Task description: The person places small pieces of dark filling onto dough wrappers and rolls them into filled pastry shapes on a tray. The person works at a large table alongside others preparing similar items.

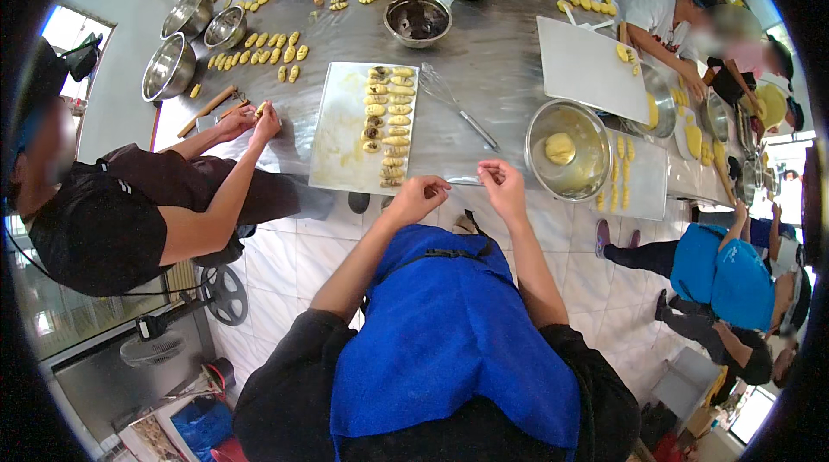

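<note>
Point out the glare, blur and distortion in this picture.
Head view, table: pale, streaky glare on the steel table; head view, left: the window washes out white; head view, right rim: the person in light blue tilts sideways with lens distortion; head view, lower left: the fan looks smeared; head view, centre: the left hand and right hand look fairly clear.

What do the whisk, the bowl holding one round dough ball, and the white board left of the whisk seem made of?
Whisk: probably steel; shiny handle, thin silvery wires.
Bowl: likely polished stainless steel, given its silvery, reflective wall.
Board: perhaps smooth plastic; pale, no visible grain, but uncertain.
</note>
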Demonstrator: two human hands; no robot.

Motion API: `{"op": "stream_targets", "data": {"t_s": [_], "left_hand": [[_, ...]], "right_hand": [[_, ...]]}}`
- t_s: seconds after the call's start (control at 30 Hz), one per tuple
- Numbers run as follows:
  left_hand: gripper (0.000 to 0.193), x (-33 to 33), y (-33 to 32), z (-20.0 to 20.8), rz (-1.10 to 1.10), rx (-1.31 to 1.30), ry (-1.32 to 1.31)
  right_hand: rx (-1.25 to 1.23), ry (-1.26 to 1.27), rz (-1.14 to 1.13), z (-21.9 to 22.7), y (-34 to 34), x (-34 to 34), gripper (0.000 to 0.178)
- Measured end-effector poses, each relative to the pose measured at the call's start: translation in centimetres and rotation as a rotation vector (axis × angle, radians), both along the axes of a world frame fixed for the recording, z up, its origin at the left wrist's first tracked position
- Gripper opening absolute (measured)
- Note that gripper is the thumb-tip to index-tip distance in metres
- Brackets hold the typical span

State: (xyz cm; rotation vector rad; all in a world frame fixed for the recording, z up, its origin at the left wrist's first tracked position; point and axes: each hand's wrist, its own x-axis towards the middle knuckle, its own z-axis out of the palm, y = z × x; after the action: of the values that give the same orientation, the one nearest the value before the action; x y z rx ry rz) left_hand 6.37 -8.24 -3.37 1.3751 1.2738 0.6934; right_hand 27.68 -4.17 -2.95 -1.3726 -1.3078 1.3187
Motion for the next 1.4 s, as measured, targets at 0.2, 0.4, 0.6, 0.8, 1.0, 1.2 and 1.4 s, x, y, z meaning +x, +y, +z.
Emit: {"op": "stream_targets", "data": {"t_s": [0.2, 0.4, 0.6, 0.8, 1.0, 1.2, 1.4], "left_hand": [[0.020, 2.8, -0.1, 0.2, 0.124, -0.016, 0.003], [0.019, 4.4, -1.3, 0.6, 0.362, -0.022, 0.055], [0.029, 3.2, -2.0, -0.5, 0.575, -0.054, -0.117], [0.042, -0.4, 0.8, -0.2, 0.561, -0.097, -0.113], [0.016, -4.1, 4.4, 1.5, 0.419, 0.098, -0.123], [0.022, -9.6, 5.8, 1.2, 0.299, -0.188, -0.141], [0.024, -13.0, 6.2, -0.1, 0.247, -0.083, -0.101]], "right_hand": [[0.007, -0.018, 0.093, -0.1, 0.6, 1.4, 0.016], [-0.024, 0.010, 0.184, 0.3, 1.5, 2.6, 0.014], [-0.016, -0.026, 0.220, 0.5, 1.8, 2.1, 0.014], [0.020, 0.006, 0.154, 0.2, 3.0, -0.2, 0.013], [0.004, -0.143, 0.022, 1.7, 4.7, -4.4, 0.021], [0.010, -0.158, -0.035, 2.5, 5.2, -10.2, 0.031], [-0.013, -0.041, -0.059, 0.3, 3.7, -13.3, 0.026]]}}
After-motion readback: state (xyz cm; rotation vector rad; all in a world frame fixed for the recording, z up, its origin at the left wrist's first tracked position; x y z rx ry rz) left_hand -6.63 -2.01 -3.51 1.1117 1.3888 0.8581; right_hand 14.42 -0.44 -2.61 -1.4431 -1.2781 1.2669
